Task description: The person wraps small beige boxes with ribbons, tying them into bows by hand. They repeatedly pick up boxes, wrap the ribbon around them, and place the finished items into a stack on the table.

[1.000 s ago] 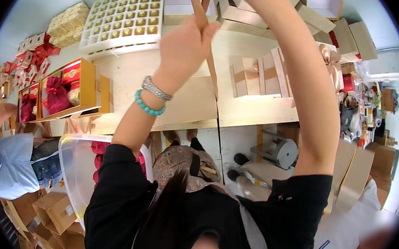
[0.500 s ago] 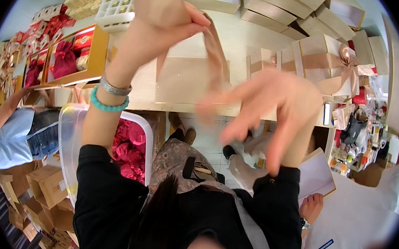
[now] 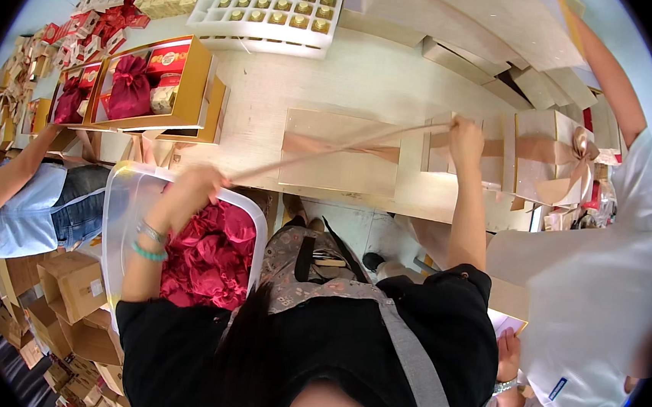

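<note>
A tan satin ribbon [image 3: 299,158] runs taut and diagonally over a flat beige box [image 3: 340,175], which has a band of ribbon lying across it. My left hand [image 3: 193,193] is closed on the ribbon's lower-left end, above a clear tub [image 3: 108,225] of crumpled dark pink pouches [image 3: 207,259]. My right hand [image 3: 466,142] is closed on the other end, beside beige boxes [image 3: 437,159]. Just right of it stands a box with a tan bow [image 3: 579,151].
Open yellow gift boxes [image 3: 172,119] and a white tray of gold-capped bottles [image 3: 270,42] sit on the worktable [image 3: 255,83]. A co-worker in blue [image 3: 15,217] works at left; another in white [image 3: 577,315] stands close at right, handling boxes. Cartons [image 3: 67,286] lie lower left.
My hands have come down from above the table and spread apart, drawing the ribbon out across the box. The right-hand co-worker's arm and a large beige board have risen at upper right.
</note>
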`<state>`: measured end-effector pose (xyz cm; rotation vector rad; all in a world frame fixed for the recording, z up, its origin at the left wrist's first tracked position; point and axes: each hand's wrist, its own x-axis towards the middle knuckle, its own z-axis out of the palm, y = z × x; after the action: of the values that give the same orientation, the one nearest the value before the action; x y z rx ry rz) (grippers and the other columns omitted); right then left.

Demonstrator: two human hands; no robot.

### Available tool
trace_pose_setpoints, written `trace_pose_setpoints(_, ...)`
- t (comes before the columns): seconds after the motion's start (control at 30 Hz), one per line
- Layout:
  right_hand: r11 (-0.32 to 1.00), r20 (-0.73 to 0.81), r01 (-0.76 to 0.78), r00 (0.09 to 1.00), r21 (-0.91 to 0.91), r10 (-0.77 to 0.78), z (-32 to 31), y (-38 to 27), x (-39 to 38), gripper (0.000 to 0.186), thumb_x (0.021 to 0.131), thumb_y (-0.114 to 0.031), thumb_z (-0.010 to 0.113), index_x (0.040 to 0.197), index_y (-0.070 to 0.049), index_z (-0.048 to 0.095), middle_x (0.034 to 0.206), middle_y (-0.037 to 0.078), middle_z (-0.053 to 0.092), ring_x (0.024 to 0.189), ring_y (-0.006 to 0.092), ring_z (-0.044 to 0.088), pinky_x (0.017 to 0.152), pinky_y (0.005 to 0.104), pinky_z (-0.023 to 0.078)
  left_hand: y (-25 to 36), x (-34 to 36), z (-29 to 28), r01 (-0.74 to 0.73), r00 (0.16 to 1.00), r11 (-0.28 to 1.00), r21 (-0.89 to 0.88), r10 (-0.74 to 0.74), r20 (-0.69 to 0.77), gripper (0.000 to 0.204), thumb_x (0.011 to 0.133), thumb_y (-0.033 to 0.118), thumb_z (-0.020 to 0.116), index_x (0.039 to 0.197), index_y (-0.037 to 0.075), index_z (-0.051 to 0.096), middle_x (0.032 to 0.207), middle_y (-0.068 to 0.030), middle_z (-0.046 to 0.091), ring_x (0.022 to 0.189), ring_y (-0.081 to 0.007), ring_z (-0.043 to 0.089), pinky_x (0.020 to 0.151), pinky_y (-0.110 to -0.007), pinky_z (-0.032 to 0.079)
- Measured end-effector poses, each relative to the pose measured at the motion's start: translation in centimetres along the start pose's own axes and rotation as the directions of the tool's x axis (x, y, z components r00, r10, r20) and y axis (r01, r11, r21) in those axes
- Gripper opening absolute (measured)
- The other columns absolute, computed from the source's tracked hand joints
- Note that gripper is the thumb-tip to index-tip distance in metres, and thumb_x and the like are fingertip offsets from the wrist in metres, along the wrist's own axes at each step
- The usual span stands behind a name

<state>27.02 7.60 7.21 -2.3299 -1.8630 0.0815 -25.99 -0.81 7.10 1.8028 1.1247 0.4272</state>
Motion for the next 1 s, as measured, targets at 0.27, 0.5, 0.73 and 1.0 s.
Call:
trace_pose_setpoints(0.27,0.697,-0.196,0.699,0.715,0.162,-0.671,5.1,-8.3,-3.9,0.031,0.073,-0.014,0.067,0.102,-0.006,0.061,0.105,0.009,0.058,0.107,0.0288,0.051,0.089,0.0424,0.041,6.5,6.7,8.5,-0.044,0.999,0.922,0.385,0.039,0.02,0.038,0.068,0.01,0.066,0.103,0.005,0.053,0.098,-0.0142,0.057,0.095,-0.0324,0.057,0.076,-0.042,0.049)
trace_pose_setpoints(0.5,0.634,-0.229,0.587,0.798,0.503,-0.557,11.1,-8.4,-5.1,0.015,0.078,-0.011,0.065,0.092,-0.006,0.064,0.09,0.007,0.058,0.088,0.027,0.052,0.079,0.0364,0.044,0.8,8.0,11.7,0.129,0.955,0.796,0.592,0.062,-0.29,0.013,0.078,0.011,0.054,0.09,0.007,0.057,0.075,-0.0101,0.057,0.067,-0.0282,0.06,0.057,-0.038,0.049)
trace_pose_setpoints(0.73,0.607,-0.053,0.451,0.828,0.655,-0.558,10.7,-12.1,-5.2,0.012,0.078,-0.009,0.064,0.089,-0.006,0.061,0.087,0.009,0.058,0.086,0.0279,0.053,0.074,0.0378,0.045,3.4,6.9,6.7,0.222,0.961,0.801,0.556,-0.083,-0.265,0.023,0.082,0.01,0.048,0.102,0.014,0.06,0.063,-0.0114,0.061,0.061,-0.0298,0.062,0.055,-0.041,0.048)
trace_pose_setpoints(1.0,0.451,-0.005,0.732,0.527,0.511,-0.85,8.1,-12.3,0.0,0.019,0.082,-0.013,0.058,0.1,-0.006,0.06,0.09,0.009,0.061,0.081,0.0251,0.056,0.075,0.0366,0.047,3.1,7.5,9.6,0.063,0.952,0.946,0.318,0.039,-0.303,0.01,0.076,0.002,0.053,0.079,0.002,0.062,0.074,-0.0146,0.061,0.068,-0.0295,0.059,0.064,-0.038,0.049)
